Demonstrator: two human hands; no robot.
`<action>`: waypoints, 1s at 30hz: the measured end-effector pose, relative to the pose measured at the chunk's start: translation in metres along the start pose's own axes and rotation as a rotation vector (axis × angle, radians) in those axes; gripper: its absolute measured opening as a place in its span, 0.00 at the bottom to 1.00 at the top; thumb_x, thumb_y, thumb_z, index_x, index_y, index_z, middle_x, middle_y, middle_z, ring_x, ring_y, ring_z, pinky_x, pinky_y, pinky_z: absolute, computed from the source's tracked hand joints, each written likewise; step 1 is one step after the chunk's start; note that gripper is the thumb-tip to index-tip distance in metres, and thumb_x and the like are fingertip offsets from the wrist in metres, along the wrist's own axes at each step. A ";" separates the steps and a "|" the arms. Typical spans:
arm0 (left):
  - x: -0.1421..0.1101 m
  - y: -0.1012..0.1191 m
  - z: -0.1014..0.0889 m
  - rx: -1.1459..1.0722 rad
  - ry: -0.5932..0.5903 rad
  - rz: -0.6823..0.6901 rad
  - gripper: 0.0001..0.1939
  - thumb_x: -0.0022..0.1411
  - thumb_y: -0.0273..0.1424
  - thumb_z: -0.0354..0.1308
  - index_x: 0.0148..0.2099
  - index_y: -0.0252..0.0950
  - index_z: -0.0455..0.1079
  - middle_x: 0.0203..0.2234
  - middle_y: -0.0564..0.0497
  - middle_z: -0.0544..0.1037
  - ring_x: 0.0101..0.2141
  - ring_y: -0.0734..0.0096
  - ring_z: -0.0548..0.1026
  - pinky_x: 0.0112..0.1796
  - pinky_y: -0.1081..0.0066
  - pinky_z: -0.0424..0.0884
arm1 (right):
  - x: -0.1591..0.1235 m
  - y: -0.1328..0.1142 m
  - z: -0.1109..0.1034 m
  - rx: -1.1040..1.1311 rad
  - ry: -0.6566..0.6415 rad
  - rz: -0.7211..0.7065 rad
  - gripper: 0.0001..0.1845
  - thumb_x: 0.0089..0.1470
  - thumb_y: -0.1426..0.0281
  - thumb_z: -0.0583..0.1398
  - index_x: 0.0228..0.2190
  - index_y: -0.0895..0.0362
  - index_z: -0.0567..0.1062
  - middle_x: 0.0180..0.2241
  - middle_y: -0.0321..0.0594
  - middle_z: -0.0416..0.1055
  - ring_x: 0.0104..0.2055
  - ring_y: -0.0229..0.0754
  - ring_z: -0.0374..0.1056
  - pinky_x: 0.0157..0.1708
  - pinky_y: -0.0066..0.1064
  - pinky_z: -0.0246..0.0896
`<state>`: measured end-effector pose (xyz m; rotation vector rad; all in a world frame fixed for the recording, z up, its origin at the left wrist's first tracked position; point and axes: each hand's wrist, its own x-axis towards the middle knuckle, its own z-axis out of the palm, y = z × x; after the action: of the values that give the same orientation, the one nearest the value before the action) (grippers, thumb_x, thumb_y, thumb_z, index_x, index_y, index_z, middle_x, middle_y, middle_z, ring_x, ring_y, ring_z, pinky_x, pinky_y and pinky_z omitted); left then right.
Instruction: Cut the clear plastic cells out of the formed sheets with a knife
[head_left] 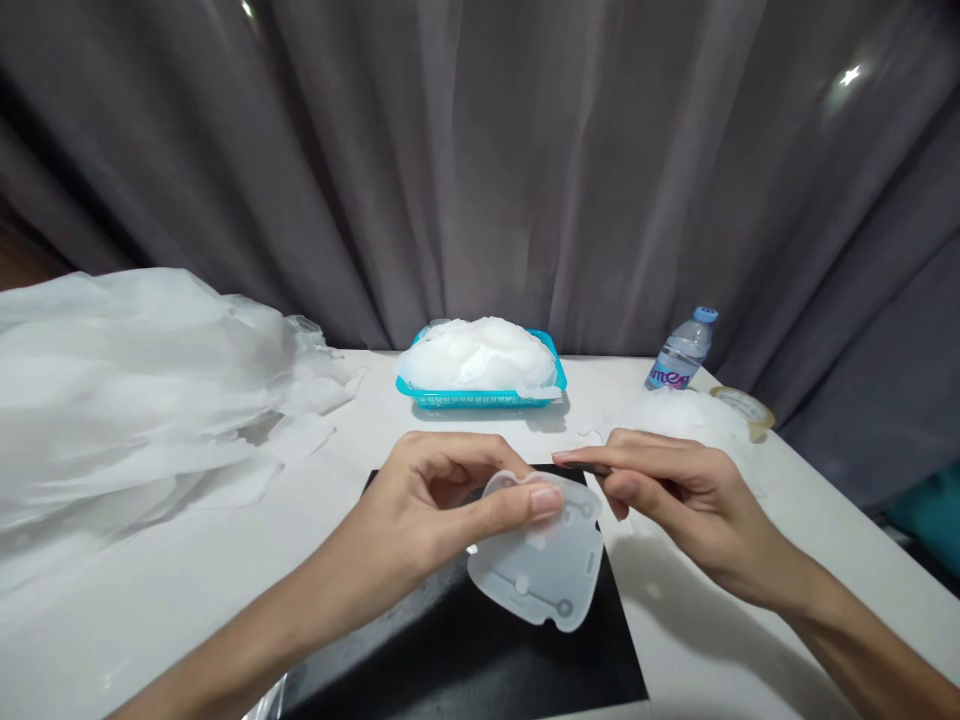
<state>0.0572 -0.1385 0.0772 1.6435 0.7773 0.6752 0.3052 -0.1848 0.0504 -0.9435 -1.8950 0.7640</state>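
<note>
My left hand (427, 495) pinches a translucent white plastic piece (536, 575), thumb on its near face. The piece is flat with rounded corners, small notches in its edge and molded rings, and it is tilted toward me. My right hand (686, 495) is closed on a thin dark tool (586, 467), whose kind I cannot make out. The tool's tip points left, close to the top edge of the plastic piece; whether they touch I cannot tell. Below both hands lies a black mat (480, 640).
A turquoise basket (480, 400) heaped with white material stands at the back. Crumpled white sheeting (142, 390) covers the left of the white table (352, 440). A water bottle (680, 350), a tape roll (742, 408) and more white material (686, 415) sit at right. A grey curtain (502, 170) hangs behind.
</note>
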 end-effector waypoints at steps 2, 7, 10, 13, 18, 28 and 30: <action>0.000 0.000 0.001 -0.022 0.002 -0.013 0.11 0.64 0.37 0.69 0.31 0.36 0.81 0.24 0.52 0.81 0.26 0.74 0.76 0.26 0.79 0.69 | 0.000 0.000 -0.002 0.007 0.011 0.004 0.16 0.71 0.64 0.60 0.56 0.44 0.80 0.29 0.35 0.71 0.31 0.37 0.66 0.33 0.29 0.64; 0.002 0.000 0.002 -0.017 0.016 0.014 0.11 0.64 0.36 0.70 0.31 0.37 0.82 0.23 0.54 0.80 0.26 0.77 0.74 0.27 0.81 0.68 | 0.000 0.000 -0.004 -0.037 0.019 0.001 0.17 0.71 0.64 0.60 0.58 0.45 0.79 0.30 0.35 0.71 0.32 0.37 0.66 0.34 0.30 0.65; 0.003 -0.001 0.002 0.005 0.023 0.041 0.10 0.64 0.36 0.70 0.32 0.38 0.83 0.25 0.53 0.82 0.27 0.76 0.75 0.28 0.81 0.69 | -0.001 0.002 -0.004 -0.053 -0.002 -0.004 0.18 0.71 0.65 0.59 0.59 0.46 0.78 0.32 0.36 0.72 0.33 0.38 0.66 0.35 0.30 0.66; 0.003 -0.001 0.003 0.033 0.027 0.061 0.08 0.64 0.35 0.70 0.32 0.38 0.84 0.25 0.53 0.83 0.28 0.74 0.76 0.30 0.80 0.70 | -0.001 0.003 -0.004 -0.062 -0.016 -0.002 0.19 0.71 0.66 0.60 0.61 0.45 0.76 0.33 0.37 0.72 0.35 0.39 0.67 0.37 0.31 0.66; 0.002 0.000 0.003 0.083 0.047 0.089 0.07 0.64 0.33 0.70 0.32 0.40 0.84 0.26 0.55 0.84 0.29 0.75 0.76 0.31 0.80 0.69 | -0.001 0.004 -0.004 -0.069 -0.027 0.012 0.20 0.71 0.66 0.59 0.61 0.44 0.76 0.33 0.36 0.72 0.35 0.38 0.67 0.38 0.30 0.65; 0.004 -0.004 0.003 0.120 0.063 0.133 0.07 0.64 0.33 0.70 0.32 0.41 0.84 0.26 0.56 0.83 0.29 0.75 0.76 0.31 0.79 0.69 | 0.000 0.004 -0.001 -0.063 -0.022 0.000 0.20 0.71 0.67 0.59 0.61 0.43 0.76 0.34 0.34 0.73 0.36 0.37 0.67 0.40 0.29 0.66; 0.004 -0.004 0.004 0.125 0.065 0.129 0.07 0.64 0.33 0.70 0.32 0.41 0.84 0.26 0.56 0.83 0.29 0.75 0.76 0.31 0.79 0.69 | 0.000 0.004 -0.001 -0.067 -0.018 0.003 0.20 0.71 0.67 0.59 0.61 0.44 0.76 0.34 0.35 0.73 0.36 0.38 0.68 0.40 0.29 0.66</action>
<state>0.0619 -0.1372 0.0730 1.8043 0.7776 0.7879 0.3076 -0.1829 0.0477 -0.9833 -1.9455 0.7170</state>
